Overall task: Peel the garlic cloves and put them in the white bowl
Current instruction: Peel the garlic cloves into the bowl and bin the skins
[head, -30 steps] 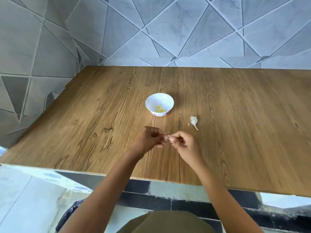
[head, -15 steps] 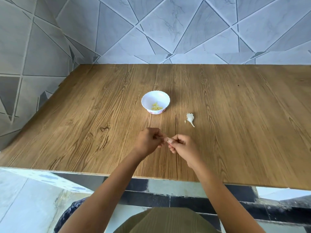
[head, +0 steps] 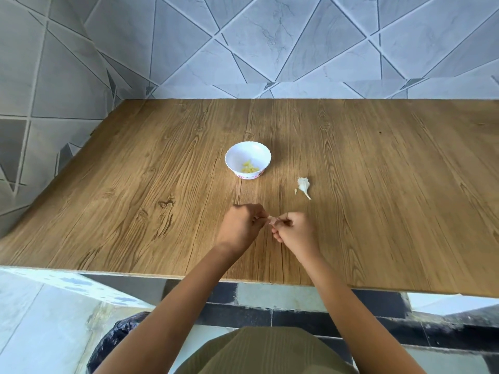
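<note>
**Clove pinched between both hands above the near table edge**

At the bottom of the view, an olive garment (head: 264, 352) is cut off by the frame, and a dark bag (head: 113, 344) is partly hidden behind the left forearm. The near edge of the wooden table (head: 135, 198) is crossed by both forearms.

Just past that edge, a garlic clove (head: 270, 218) is held between the left hand (head: 241, 228) and the right hand (head: 295, 232). It is pinched at either end by curled fingers, and only a pale sliver of it is shown. Whether skin is on it cannot be told.

Broad wood is seen on both sides of the hands. Beyond the right hand, apart from it, a papery garlic piece (head: 303, 186) lies on the table. Whether cloves are left in it cannot be made out.

Farther back and to the left, the white bowl (head: 266, 153) stands upright with yellowish peeled cloves (head: 249, 167) in it, their number unclear. The table's far and left edges are met by a tiled wall (head: 270, 44), and its right side is cut off by the frame.
</note>
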